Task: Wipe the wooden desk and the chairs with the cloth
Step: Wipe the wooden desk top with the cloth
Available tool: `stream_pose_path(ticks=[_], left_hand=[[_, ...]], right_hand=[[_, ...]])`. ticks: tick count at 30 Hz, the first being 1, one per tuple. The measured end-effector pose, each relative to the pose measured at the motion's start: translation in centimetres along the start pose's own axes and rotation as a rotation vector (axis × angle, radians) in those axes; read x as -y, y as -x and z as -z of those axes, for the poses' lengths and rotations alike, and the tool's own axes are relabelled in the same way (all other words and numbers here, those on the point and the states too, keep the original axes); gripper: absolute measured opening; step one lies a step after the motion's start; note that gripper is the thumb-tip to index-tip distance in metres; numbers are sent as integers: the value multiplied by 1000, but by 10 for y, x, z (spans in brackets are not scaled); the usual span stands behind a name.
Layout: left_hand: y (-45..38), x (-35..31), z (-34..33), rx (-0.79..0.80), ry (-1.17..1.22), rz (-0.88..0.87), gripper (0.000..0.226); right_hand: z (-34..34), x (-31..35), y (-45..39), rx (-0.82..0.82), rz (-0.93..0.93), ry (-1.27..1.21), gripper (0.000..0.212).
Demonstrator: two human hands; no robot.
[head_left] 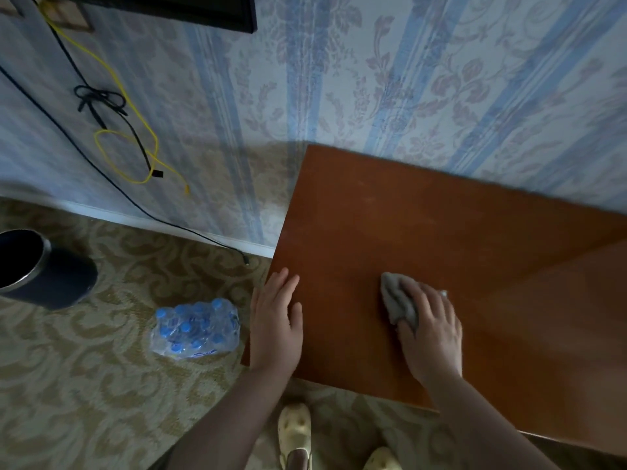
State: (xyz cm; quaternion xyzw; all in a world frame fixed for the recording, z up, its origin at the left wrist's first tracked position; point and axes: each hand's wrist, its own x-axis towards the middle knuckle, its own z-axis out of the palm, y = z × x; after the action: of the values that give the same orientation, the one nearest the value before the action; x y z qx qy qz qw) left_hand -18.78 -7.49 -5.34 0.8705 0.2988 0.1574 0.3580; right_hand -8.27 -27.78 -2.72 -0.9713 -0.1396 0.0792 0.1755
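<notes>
Where the striped, flowered wallpaper (pixel 373 79) fills the upper half of the view, a patterned beige carpet (pixel 84 385) covers the floor below it, and a reddish-brown wooden desk (pixel 407 225) stands pushed against the wall on the right, its left corner jutting toward the middle of the picture. On the floor to the left sits a dark round bin (pixel 44 269), leaning as the wide lens shows it, and between the bin and the desk lies a shrink-wrapped pack of water bottles (pixel 196 329) with blue caps, close beside the desk's left edge. Black and yellow cables (pixel 129 144) hang in loops down the wall on the left, below the dark corner of a screen (pixel 203 10).

Both forearms reach in from below. The left hand (pixel 276 323) lies flat on the near left corner of the desk, fingers straight and together, holding nothing — the thumb side hangs over the desk's edge. The right hand (pixel 431 329) presses down on a grey cloth (pixel 397 300), which is bunched on the desk top near its front; the fingers are spread over the cloth and curl slightly around it, with the crumpled end sticking out to the left past the thumb. At the bottom edge two pale yellow clogs (pixel 294 430) show on the carpet, just in front of the desk
</notes>
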Motion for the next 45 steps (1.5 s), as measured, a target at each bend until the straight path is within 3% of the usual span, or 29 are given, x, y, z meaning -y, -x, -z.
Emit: stream_pose_path(ticks=[2,4,6,8,10,11,13,16,18,19,21,22,24,26,28,29,30,32,34,37,39,40,42,43,45], left_hand=[[-1,2,3,86,-70,-99,43],[-5,3,6,129,-59,-107,45],[-12,0,7,148,-17,-64,50],[-21,-4,11,142,-1,-67,50],[-30,-7,16,128,2,-77,50],[-34,-9,20,124,23,-67,49],[-41,-13,23,129,70,-58,47],[-40,-20,17,170,68,-58,41],[-33,-22,9,215,32,-68,42],[-30,-22,6,231,17,-80,43],[-29,-22,4,245,-3,-95,50],[-31,-22,5,244,-10,-97,52],[-36,-25,11,250,-8,-91,50],[-46,-30,17,277,10,-70,43],[-57,-36,21,274,50,-51,40],[-61,-40,22,261,72,-47,40],[-63,-44,22,254,87,-44,40],[-63,-51,19,267,106,-31,40],[-57,-52,12,316,103,-21,39],[-44,-46,3,354,56,-20,40],[-38,-42,0,340,49,1,40],[-35,-41,-1,329,44,6,40],[-32,-41,0,302,32,4,40],[-32,-42,0,288,31,0,40],[-33,-42,2,254,40,-3,40]], right_hand=[[-9,-6,17,-66,-217,-6,68],[-29,16,40,-137,-239,-8,72],[-53,58,63,-146,-7,-20,75],[-74,102,80,-54,295,-96,65],[-69,125,78,80,409,-302,56],[-60,122,70,98,397,-397,56],[-39,96,53,-44,333,-412,60],[-25,31,28,-279,-60,-219,62],[-36,29,35,-238,-208,-69,67],[-47,44,47,-182,-113,-24,74],[-66,86,74,-15,247,-9,78],[-73,107,86,44,428,-36,70],[-71,139,93,198,596,-178,51],[-46,148,73,505,548,-389,37],[-14,133,48,885,343,-563,30],[-1,119,38,928,194,-703,28],[12,102,30,868,18,-860,25],[32,63,15,595,-337,-1093,23],[40,26,5,332,-543,-1119,25],[43,-12,5,-171,-573,-718,43],[43,-18,11,-384,-443,-440,42],[37,-15,13,-365,-339,-364,40],[17,1,13,-105,-170,-187,51],[3,10,12,12,-140,-77,60],[-25,28,12,52,-149,57,71]])
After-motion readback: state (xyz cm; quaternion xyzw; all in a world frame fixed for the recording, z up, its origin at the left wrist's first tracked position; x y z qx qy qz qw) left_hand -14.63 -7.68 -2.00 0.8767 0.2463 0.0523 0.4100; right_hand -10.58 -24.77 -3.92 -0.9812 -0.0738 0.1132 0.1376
